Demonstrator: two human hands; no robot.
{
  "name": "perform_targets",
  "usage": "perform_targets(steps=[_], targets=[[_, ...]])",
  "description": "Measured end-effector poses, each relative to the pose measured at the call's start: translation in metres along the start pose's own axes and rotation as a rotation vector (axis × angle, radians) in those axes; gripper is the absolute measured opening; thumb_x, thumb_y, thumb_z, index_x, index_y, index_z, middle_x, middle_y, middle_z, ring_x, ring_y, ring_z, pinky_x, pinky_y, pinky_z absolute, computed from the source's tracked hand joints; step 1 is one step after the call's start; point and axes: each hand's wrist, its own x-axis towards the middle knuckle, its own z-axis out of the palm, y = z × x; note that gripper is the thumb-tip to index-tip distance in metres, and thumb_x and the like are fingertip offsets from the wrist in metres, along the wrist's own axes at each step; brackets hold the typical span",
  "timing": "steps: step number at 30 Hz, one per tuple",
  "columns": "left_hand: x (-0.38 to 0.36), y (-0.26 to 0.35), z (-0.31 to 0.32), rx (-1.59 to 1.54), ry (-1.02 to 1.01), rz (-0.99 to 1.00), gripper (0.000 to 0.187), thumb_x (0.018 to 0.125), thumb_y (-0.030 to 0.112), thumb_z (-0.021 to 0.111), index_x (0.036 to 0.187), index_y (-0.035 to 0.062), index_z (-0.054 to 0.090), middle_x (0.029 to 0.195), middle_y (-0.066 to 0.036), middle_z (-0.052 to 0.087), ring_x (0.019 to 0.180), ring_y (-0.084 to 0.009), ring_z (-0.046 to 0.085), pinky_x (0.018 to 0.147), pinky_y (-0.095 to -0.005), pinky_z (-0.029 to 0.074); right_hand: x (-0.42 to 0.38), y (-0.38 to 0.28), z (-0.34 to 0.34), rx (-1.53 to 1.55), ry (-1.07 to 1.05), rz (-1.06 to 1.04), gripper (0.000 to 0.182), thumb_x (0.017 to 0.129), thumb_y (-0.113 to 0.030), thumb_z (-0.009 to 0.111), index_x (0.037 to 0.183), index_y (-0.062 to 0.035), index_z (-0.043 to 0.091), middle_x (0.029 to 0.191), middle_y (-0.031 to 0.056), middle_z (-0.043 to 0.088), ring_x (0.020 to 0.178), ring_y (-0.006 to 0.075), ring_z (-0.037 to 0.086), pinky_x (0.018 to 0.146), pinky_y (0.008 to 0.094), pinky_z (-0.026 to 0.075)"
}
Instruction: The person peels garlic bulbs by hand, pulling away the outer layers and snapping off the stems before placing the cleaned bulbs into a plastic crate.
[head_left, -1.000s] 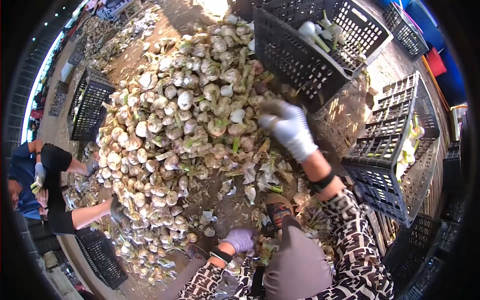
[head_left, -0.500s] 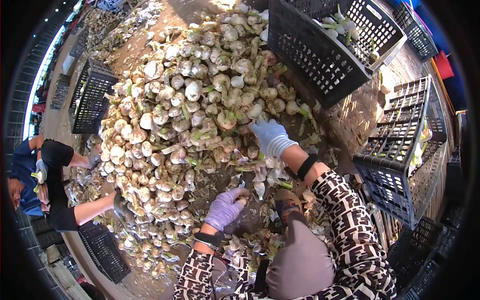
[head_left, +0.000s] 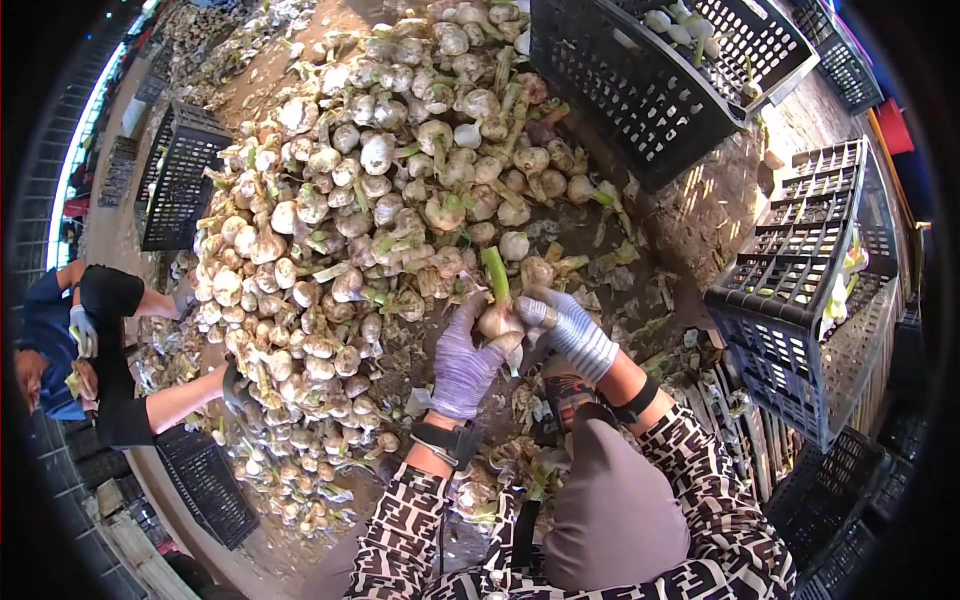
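A garlic bulb (head_left: pixel 500 321) with a short green stem is held between my two hands, just in front of the big garlic pile (head_left: pixel 330 210). My left hand (head_left: pixel 466 360), in a purple glove, has its fingers closed on the bulb's left side. On the right side, my right hand (head_left: pixel 572 330), in a pale blue and white striped glove, grips the same bulb with thumb and fingers. A loose piece of skin hangs below the bulb. Other bulbs lie on the ground right beyond my fingertips.
A large black crate (head_left: pixel 640 100) holding garlic stands at the upper right, another crate (head_left: pixel 800 290) at the right. Further crates (head_left: pixel 185 180) stand left of the pile. A co-worker (head_left: pixel 60 340) sits at the far left. Peeled skins litter the ground.
My hands have come together from apart. My right hand has left the pile's edge and moved down toward me; my left hand has moved up and right. Both now hold a bulb.
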Motion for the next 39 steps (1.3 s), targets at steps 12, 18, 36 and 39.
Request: perform_targets(steps=[12,18,36,39], targets=[[-0.011,0.011,0.006,0.768,0.078,0.57,0.06,0.057,0.003,0.071,0.113,0.0094,0.049,0.112,-0.014,0.047,0.099,-0.0287,0.055,0.083,-0.0351,0.048,0.0,0.004,0.014,0.033,0.211,-0.14,0.031,0.079,-0.014,0.062,0.102,0.0044,0.054,0.089,0.0057,0.059,0.077,0.0114,0.056,0.068,0.025,0.047],[-0.014,0.014,0.003,0.74,0.095,0.608,0.053,0.059,0.004,0.071,0.108,0.0078,0.05,0.112,-0.013,0.05,0.098,-0.0258,0.056,0.082,-0.0328,0.05,-0.004,0.009,0.008,0.131,0.137,-0.065,0.025,0.078,-0.009,0.059,0.1,0.0014,0.054,0.083,0.0042,0.058,0.071,0.0099,0.055,0.063,0.0238,0.046],[-0.017,0.016,0.016,0.174,0.209,0.336,0.055,0.077,0.043,0.067,0.11,0.0006,0.054,0.091,-0.006,0.061,0.08,-0.0138,0.058,0.075,-0.026,0.05,-0.017,-0.001,0.009,0.091,-0.073,-0.225,0.045,0.076,-0.01,0.065,0.118,0.0004,0.053,0.099,0.0063,0.063,0.078,0.0091,0.059,0.064,0.0227,0.049],[-0.023,0.031,0.004,-0.162,-0.026,-0.143,0.061,0.079,0.055,0.059,0.109,0.0022,0.056,0.081,-0.005,0.063,0.058,-0.0108,0.058,0.049,-0.019,0.048,-0.023,-0.012,0.002,-0.189,-0.179,-0.141,0.038,0.074,-0.009,0.061,0.112,-0.001,0.06,0.092,0.003,0.065,0.079,0.0062,0.057,0.067,0.0219,0.047]])
